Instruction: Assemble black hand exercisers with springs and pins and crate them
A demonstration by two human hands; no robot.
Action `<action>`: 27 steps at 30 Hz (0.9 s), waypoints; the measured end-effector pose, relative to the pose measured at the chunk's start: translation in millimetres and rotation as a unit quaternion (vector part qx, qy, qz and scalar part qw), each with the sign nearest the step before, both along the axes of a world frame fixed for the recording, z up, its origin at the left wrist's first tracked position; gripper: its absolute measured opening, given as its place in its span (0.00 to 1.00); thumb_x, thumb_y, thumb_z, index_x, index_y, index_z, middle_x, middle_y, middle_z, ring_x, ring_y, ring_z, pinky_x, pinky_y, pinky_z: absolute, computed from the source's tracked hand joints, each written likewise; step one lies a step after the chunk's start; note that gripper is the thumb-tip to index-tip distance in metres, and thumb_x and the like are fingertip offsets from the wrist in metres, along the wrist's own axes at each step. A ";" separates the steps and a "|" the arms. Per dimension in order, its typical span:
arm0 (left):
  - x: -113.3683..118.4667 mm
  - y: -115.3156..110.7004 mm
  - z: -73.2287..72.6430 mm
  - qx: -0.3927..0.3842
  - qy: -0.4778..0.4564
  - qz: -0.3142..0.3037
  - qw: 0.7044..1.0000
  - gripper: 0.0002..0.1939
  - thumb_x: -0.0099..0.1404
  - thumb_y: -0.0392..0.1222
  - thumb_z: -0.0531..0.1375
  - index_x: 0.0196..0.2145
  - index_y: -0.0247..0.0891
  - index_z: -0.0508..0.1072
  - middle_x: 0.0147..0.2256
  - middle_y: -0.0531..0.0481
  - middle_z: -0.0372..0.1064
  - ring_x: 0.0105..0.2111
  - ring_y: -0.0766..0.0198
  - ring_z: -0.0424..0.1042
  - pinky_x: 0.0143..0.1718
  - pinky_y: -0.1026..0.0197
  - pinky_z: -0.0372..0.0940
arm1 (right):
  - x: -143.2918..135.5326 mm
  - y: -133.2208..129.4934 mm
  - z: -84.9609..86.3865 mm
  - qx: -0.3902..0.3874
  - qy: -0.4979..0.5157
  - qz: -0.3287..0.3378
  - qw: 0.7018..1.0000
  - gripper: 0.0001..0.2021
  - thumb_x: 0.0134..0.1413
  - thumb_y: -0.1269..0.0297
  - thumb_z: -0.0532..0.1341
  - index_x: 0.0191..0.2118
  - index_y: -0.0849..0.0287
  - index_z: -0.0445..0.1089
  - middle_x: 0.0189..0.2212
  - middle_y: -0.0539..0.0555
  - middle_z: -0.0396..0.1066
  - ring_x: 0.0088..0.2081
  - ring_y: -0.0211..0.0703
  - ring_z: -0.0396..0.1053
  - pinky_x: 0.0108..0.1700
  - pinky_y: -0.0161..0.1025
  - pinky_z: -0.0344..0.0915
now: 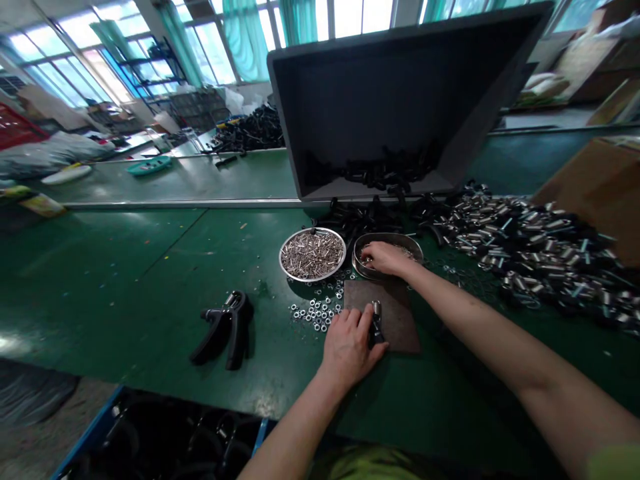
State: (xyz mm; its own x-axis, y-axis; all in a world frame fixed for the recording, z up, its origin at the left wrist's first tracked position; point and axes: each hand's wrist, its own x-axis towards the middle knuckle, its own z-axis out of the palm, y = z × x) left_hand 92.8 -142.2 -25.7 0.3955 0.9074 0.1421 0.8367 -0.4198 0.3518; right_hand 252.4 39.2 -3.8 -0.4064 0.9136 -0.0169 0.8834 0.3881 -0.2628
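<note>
My left hand [350, 343] is closed around a black part with a metal spring [377, 313], pressed down on a brown square board [403, 323]. Its fingers cover much of that part. My right hand [384, 259] reaches into a round metal tin [419, 248] of small pieces, fingertips drawn together; whatever is between them is hidden. Left of the tin stands a round dish [281, 267] heaped with small metal pins. Loose metal nuts [315, 313] lie scattered beside the board. An assembled black hand grip with a spring [233, 330] rests farther left.
A large grey bin [415, 100] lies tipped toward me, black parts spilling from it. A wide heap of springs and black handles [540, 247] spreads on the right near a cardboard box [595, 193]. Below the green table's [150, 293] front edge sits a blue crate [93, 433] of black pieces.
</note>
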 end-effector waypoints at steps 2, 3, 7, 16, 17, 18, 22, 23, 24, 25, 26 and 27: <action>0.2 1.8 0.2 -0.009 -0.030 0.005 1.000 0.34 0.57 0.53 0.61 0.57 0.38 0.60 0.44 0.43 0.67 0.44 0.52 0.64 0.48 0.50 0.62 | -4.3 3.5 -5.6 -0.007 -0.006 -0.009 1.000 0.07 0.46 0.66 0.64 0.34 0.54 0.77 0.35 0.53 0.76 0.38 0.44 0.71 0.37 0.33 0.61; 0.1 3.1 1.0 -0.017 -0.057 0.017 0.998 0.33 0.56 0.53 0.62 0.56 0.38 0.62 0.44 0.43 0.67 0.45 0.52 0.65 0.49 0.50 0.62 | -4.9 3.6 -7.3 -0.006 -0.005 -0.020 1.000 0.06 0.47 0.66 0.64 0.34 0.55 0.77 0.35 0.54 0.76 0.38 0.44 0.71 0.37 0.34 0.61; -3.1 10.0 8.3 -0.138 -0.279 0.125 0.942 0.30 0.52 0.53 0.65 0.51 0.37 0.69 0.44 0.43 0.70 0.46 0.53 0.67 0.49 0.52 0.62 | 0.5 0.9 -5.5 0.016 0.021 -0.084 0.996 0.08 0.52 0.64 0.61 0.36 0.56 0.77 0.36 0.56 0.77 0.39 0.46 0.72 0.37 0.36 0.62; -16.1 10.8 23.9 -0.462 -0.726 0.220 0.459 0.23 0.58 0.57 0.59 0.34 0.30 0.72 0.26 0.47 0.70 0.25 0.64 0.72 0.30 0.61 0.68 | 10.1 -66.1 19.6 0.007 0.214 -0.090 0.973 0.11 0.53 0.62 0.60 0.37 0.60 0.76 0.34 0.54 0.77 0.35 0.42 0.72 0.38 0.35 0.65; -16.2 9.5 25.3 -0.472 -0.741 0.202 0.433 0.22 0.59 0.57 0.58 0.34 0.30 0.72 0.26 0.45 0.71 0.26 0.62 0.72 0.31 0.60 0.69 | 8.8 -80.7 19.1 -0.016 0.259 -0.079 0.962 0.10 0.52 0.61 0.60 0.36 0.60 0.76 0.32 0.53 0.77 0.34 0.42 0.72 0.37 0.35 0.66; -16.0 8.3 26.6 -0.479 -0.752 0.189 0.411 0.22 0.60 0.56 0.57 0.34 0.30 0.71 0.26 0.44 0.71 0.27 0.61 0.73 0.31 0.59 0.70 | 7.0 -95.1 17.6 -0.042 0.312 -0.067 0.947 0.10 0.51 0.60 0.61 0.34 0.59 0.76 0.31 0.53 0.76 0.33 0.42 0.72 0.36 0.36 0.66; -12.3 4.6 29.2 -0.492 -0.770 0.180 0.364 0.21 0.62 0.55 0.56 0.33 0.30 0.70 0.27 0.43 0.72 0.29 0.58 0.74 0.32 0.57 0.71 | -2.5 -137.4 9.2 -0.098 0.460 -0.035 0.882 0.06 0.46 0.62 0.63 0.29 0.58 0.75 0.29 0.52 0.75 0.34 0.42 0.71 0.38 0.38 0.66; -11.1 3.9 29.1 -0.493 -0.771 0.178 0.362 0.21 0.62 0.54 0.56 0.33 0.29 0.71 0.27 0.43 0.72 0.29 0.58 0.74 0.33 0.57 0.71 | -4.5 -142.7 7.7 -0.092 0.469 -0.035 0.878 0.05 0.46 0.63 0.64 0.28 0.58 0.75 0.29 0.52 0.74 0.33 0.42 0.71 0.38 0.38 0.65; -9.9 3.2 28.8 -0.494 -0.771 0.174 0.362 0.21 0.62 0.54 0.57 0.33 0.29 0.71 0.26 0.43 0.72 0.29 0.58 0.74 0.33 0.57 0.71 | -6.1 -146.2 6.8 -0.086 0.473 -0.037 0.876 0.04 0.46 0.64 0.64 0.27 0.58 0.75 0.29 0.52 0.74 0.33 0.41 0.71 0.38 0.38 0.65; -8.7 2.5 28.3 -0.493 -0.772 0.168 0.364 0.21 0.62 0.54 0.57 0.33 0.29 0.71 0.26 0.43 0.71 0.29 0.58 0.74 0.33 0.57 0.71 | -7.2 -148.1 6.5 -0.078 0.475 -0.040 0.876 0.04 0.45 0.65 0.64 0.27 0.58 0.75 0.28 0.52 0.73 0.33 0.41 0.70 0.38 0.38 0.65; -7.8 1.9 27.7 -0.489 -0.774 0.162 0.368 0.21 0.62 0.53 0.57 0.34 0.28 0.71 0.26 0.43 0.71 0.28 0.58 0.74 0.33 0.57 0.71 | -7.9 -149.2 6.6 -0.070 0.474 -0.044 0.877 0.03 0.45 0.66 0.64 0.26 0.58 0.75 0.28 0.52 0.73 0.33 0.41 0.70 0.37 0.38 0.64; -7.0 1.3 27.0 -0.483 -0.777 0.159 0.372 0.20 0.61 0.53 0.57 0.34 0.28 0.72 0.25 0.44 0.71 0.28 0.59 0.74 0.34 0.58 0.70 | -8.1 -149.8 7.2 -0.063 0.470 -0.048 0.879 0.02 0.45 0.66 0.64 0.26 0.58 0.75 0.28 0.51 0.73 0.33 0.41 0.70 0.37 0.38 0.64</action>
State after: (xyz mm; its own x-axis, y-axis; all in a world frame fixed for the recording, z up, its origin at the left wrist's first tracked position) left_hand 85.8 -140.9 1.3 0.3679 0.7976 -0.4781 -0.7373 0.5635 0.3726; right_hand 244.3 -110.6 3.4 -0.2165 0.9593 0.1812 0.2802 0.2388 -0.9298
